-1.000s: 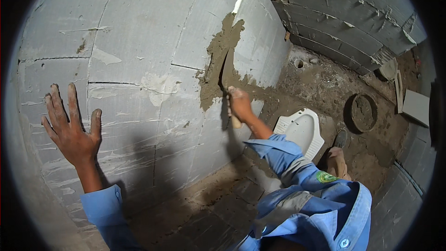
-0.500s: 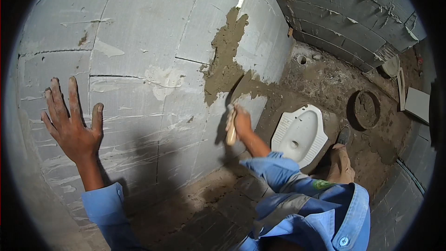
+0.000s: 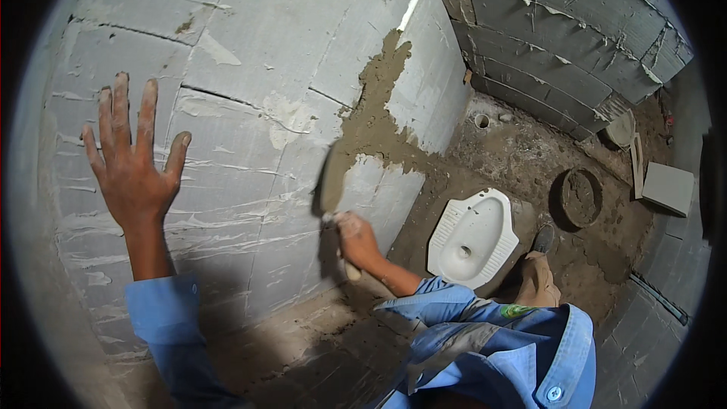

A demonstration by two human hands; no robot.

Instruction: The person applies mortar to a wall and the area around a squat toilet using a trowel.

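My left hand lies flat on the grey block wall with its fingers spread, holding nothing. In my right hand is a trowel, gripped by its pale handle. The trowel's blade is upright, with its tip at the lower left edge of a wet mortar patch. That patch runs up the wall to a white pipe and spreads right toward the floor corner. My right palm is hidden behind the fingers.
A white squat toilet is set in the dirty floor to my right. Beyond my shoe stands a round mortar pan. A pale square panel and a small bucket sit by the right side.
My right hand has drawn the trowel left and down from the middle of the mortar to its left edge. My left hand stays spread on the wall. The view has shifted slightly.
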